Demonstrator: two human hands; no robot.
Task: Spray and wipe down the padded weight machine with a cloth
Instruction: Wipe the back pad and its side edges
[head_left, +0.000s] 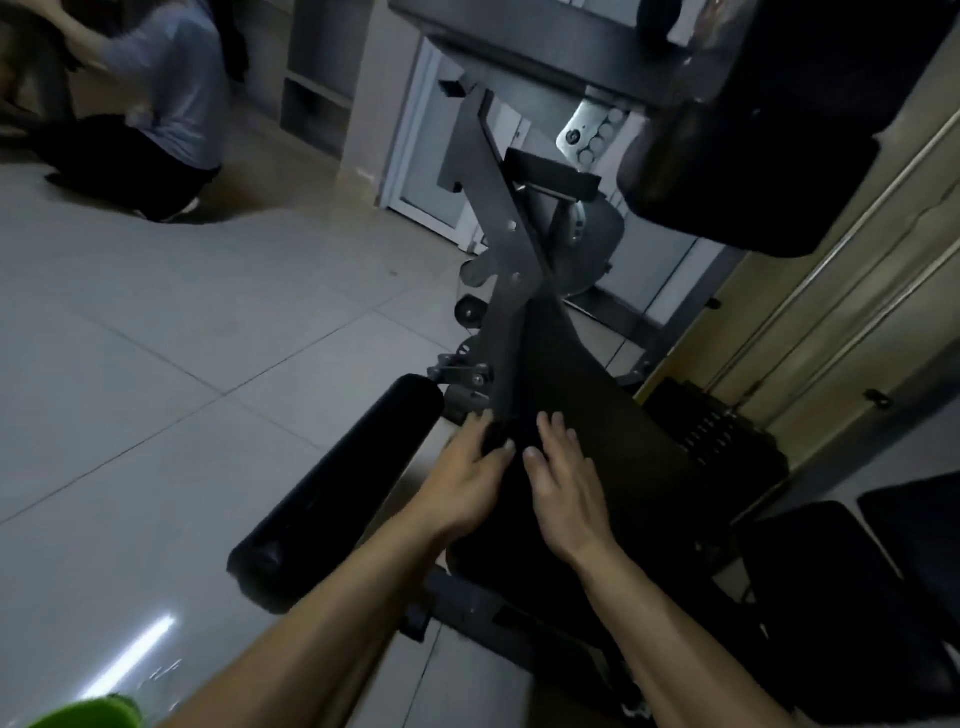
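Leaning over a padded weight machine (519, 249), a person works both bare hands on its sloping black pad (613, 431). At the pad's near left edge, the left hand (462, 478) curls fingers and thumb round a dark bunched fold, apparently the cloth (496, 441), though the dim light makes it hard to tell from the upholstery. The right hand (563, 488) lies flat on the pad just beside it, fingers straight and close together. A black foam roller (337, 493) juts out left of the pad, and a weight stack (711, 431) sits to the pad's right. A green object (88, 712), possibly the spray bottle, shows well short of the pad, while another person (161, 104) crouches on the tiled floor (156, 338) far beyond it. The pad looks firm yet yielding, likely slick once wet. The machine looks too heavy to shift, so the limp cloth is best bunched in the palm.
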